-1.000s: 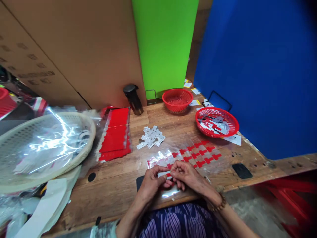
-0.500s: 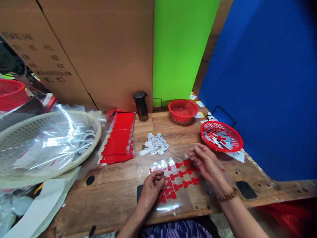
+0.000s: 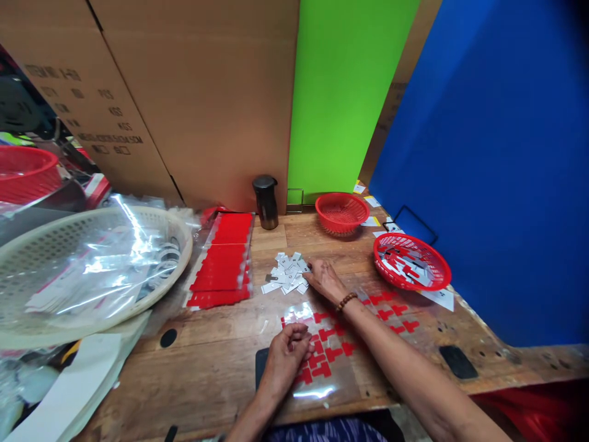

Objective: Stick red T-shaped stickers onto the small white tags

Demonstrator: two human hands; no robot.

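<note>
My right hand [image 3: 327, 281] reaches across to the right edge of a loose pile of small white and grey tags [image 3: 288, 274]. Its fingers are bent and drawn together at a tag there; the fingertips are partly hidden. My left hand [image 3: 288, 356] lies on the left part of a clear plastic sheet [image 3: 343, 383], with fingers curled in toward the thumb. Whatever may be between them is too small to make out. Rows of red T-shaped pieces [image 3: 321, 370] lie on the sheet, and my right forearm passes over its middle.
A red basket [image 3: 448, 276] of red, white and grey pieces stands right, another red basket [image 3: 343, 215] behind. Stacked red sheets [image 3: 221, 258], a dark jug [image 3: 265, 202] and a large white basket [image 3: 184, 258] of plastic bags are left and back. Cardboard, green and blue panels stand behind.
My right hand has moved left and away from me, from above the right part of the sheet to the tag pile. My left hand stays on the sheet. The view has shifted slightly.
</note>
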